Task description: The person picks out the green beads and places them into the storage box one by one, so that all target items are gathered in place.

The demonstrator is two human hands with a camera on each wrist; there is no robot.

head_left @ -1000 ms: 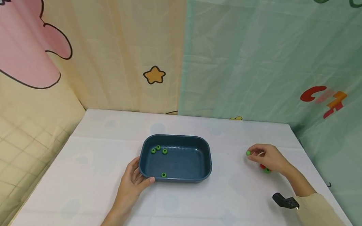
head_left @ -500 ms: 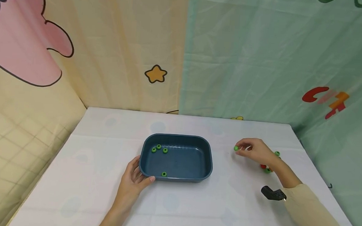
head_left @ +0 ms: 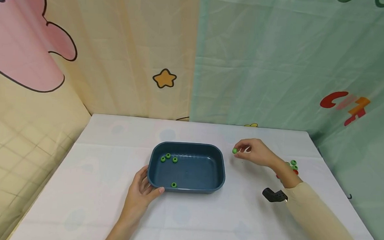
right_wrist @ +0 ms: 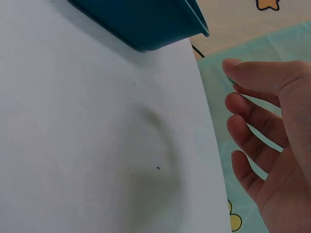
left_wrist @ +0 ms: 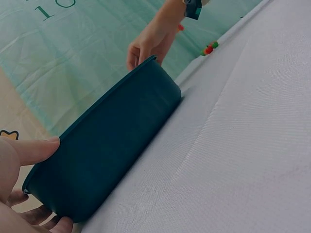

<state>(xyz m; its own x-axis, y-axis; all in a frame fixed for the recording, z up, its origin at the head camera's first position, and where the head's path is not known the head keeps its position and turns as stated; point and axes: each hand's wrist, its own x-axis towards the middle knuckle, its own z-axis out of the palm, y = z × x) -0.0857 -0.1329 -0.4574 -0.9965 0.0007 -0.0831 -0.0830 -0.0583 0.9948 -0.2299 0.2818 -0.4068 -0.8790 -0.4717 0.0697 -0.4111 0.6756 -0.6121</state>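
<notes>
A dark blue rectangular tray (head_left: 195, 176) stands on the white-covered table, with several small green beads (head_left: 175, 159) inside. My left hand (head_left: 138, 195) grips its near left corner, the thumb over the rim and the other fingers along the outer wall, as the left wrist view also shows. Just off the tray's right end, my right hand (head_left: 255, 152) pinches a round green bead (head_left: 234, 151) between thumb and forefinger, above the table. In the right wrist view the thumb of the right hand (right_wrist: 272, 131) hides nearly all of that bead.
Loose green beads (head_left: 293, 162) and red beads (head_left: 295, 172) lie on the table at the right, partly behind my right forearm. A black device (head_left: 274, 195) sticks out from the right sleeve. Printed curtains (head_left: 263, 65) hang behind the table (head_left: 186, 221).
My right hand has moved left with the pinched green bead, from beside the loose beads to near the tray. My left hand and the tray have stayed in place.
</notes>
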